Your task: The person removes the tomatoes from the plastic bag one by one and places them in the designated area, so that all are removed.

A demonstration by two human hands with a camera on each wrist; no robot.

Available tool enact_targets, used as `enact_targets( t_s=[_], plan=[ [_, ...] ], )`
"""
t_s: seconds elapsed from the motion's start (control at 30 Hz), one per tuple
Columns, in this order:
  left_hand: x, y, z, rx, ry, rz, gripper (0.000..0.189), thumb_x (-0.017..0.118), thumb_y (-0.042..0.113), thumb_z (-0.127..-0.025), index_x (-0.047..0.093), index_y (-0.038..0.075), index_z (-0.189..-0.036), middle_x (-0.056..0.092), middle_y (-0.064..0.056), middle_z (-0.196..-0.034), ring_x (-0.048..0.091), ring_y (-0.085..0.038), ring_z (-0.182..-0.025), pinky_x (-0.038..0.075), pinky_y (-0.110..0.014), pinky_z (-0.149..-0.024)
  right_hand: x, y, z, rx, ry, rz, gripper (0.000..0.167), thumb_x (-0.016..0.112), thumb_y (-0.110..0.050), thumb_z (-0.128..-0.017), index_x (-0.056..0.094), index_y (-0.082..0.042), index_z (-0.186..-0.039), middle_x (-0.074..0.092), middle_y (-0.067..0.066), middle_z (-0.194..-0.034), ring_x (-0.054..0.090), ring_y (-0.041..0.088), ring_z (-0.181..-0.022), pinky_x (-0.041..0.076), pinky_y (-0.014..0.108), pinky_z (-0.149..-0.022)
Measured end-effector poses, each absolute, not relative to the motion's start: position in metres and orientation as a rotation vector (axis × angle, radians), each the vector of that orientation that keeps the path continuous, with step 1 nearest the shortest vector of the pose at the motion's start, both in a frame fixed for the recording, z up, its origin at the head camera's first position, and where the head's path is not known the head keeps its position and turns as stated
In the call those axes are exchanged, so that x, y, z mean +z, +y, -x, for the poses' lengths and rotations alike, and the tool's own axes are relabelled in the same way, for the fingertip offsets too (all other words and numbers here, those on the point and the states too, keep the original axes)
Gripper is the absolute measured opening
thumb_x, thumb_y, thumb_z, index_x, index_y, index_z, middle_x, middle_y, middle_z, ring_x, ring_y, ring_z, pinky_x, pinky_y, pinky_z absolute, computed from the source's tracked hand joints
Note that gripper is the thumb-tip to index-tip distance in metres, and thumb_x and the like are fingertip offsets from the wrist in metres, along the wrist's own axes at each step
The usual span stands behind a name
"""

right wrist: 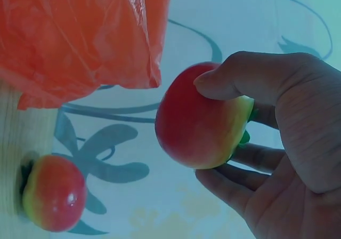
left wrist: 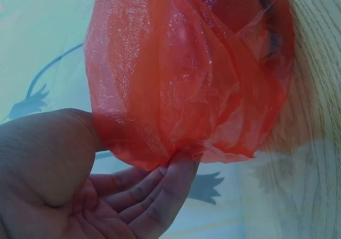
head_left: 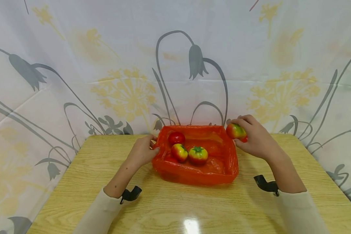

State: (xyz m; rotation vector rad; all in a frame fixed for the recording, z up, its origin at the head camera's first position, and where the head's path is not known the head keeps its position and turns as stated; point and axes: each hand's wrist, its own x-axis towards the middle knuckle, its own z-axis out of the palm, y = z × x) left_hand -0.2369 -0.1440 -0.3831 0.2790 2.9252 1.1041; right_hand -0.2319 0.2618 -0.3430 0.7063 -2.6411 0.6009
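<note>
A box covered in a red plastic bag sits on the table, its top facing up. Inside lie a red tomato and two red-yellow tomatoes, one turned on its side, the other with its green star-shaped calyx up. My left hand grips the bag's left rim, thumb and fingers on the plastic. Just off the box's right rim, my right hand holds a red-yellow tomato between thumb and fingers. Another tomato rests on the table below it, mostly hidden in the head view.
The wood-grain table carries the box near its far edge. Behind it hangs a pale cloth printed with grey and yellow flowers. A black wrist mount shows at the left wrist, and another black mount at the right.
</note>
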Motion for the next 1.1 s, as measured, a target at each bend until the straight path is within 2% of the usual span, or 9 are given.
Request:
enact_targets(
  t_s=[0.4,1.1],
  plan=[
    [-0.384,-0.145,0.237,1.113,2.917,-0.271,0.036,0.074,0.012,-0.095,0.065,0.0,-0.128,0.072,-0.012,-0.097,0.066,-0.02,-0.071,0.063,-0.033,-0.067,-0.341,0.275,0.232,0.633,-2.69,-0.615,0.058,0.081,-0.006,-0.085,0.06,0.001,-0.138,0.051,0.025,-0.132,0.059,0.044,-0.106,0.057,0.064,-0.09],
    [-0.384,-0.145,0.238,1.079,2.94,-0.293,0.035,0.073,0.013,-0.096,0.067,0.0,-0.127,0.073,-0.012,-0.095,0.066,-0.021,-0.074,0.061,-0.032,-0.065,-0.348,0.303,0.239,0.626,-2.712,-0.494,0.057,0.077,-0.004,-0.087,0.058,0.002,-0.139,0.048,0.03,-0.134,0.056,0.048,-0.107,0.053,0.068,-0.09]
  ],
)
